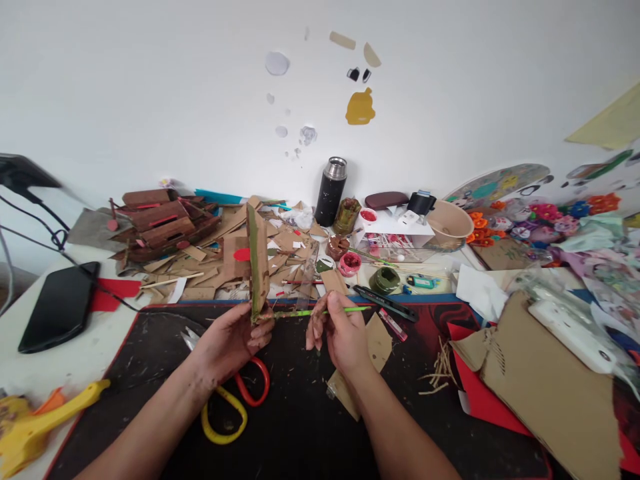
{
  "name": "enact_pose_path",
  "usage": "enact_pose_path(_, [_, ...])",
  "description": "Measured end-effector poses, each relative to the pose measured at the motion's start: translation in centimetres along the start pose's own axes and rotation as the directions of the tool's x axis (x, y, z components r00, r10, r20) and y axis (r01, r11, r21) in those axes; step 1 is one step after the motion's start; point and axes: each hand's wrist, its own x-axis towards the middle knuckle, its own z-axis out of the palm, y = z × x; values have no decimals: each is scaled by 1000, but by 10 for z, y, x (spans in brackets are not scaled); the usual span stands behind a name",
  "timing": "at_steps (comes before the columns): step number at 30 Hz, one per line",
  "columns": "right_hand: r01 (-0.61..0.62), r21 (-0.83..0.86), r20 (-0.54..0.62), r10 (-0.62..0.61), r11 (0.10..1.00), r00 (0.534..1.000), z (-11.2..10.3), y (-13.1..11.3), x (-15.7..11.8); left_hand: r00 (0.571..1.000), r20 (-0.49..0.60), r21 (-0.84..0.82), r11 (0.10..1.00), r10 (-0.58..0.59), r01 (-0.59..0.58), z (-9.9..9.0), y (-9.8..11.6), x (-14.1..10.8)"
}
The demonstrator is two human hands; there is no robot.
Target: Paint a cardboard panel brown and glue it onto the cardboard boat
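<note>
Cardboard (259,257), upright, lower end in left hand (230,338)

My one feed looks out from the wearer's head, facing forward and down over the desk (63,370) to the wall (150,87) behind it. I see the left hand (233,341) and right hand (346,328) from behind and above, fairly near, just below mid-view.

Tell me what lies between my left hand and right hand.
In the head view, a green paintbrush in the right hand spans the gap.
</note>
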Motion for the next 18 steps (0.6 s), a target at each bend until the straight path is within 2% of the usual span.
enact_pose_path(18, [25, 62, -19, -24, 998, 1000, -1, -2, 4, 999, 52, 48, 999, -13, 11, -1, -2, 2])
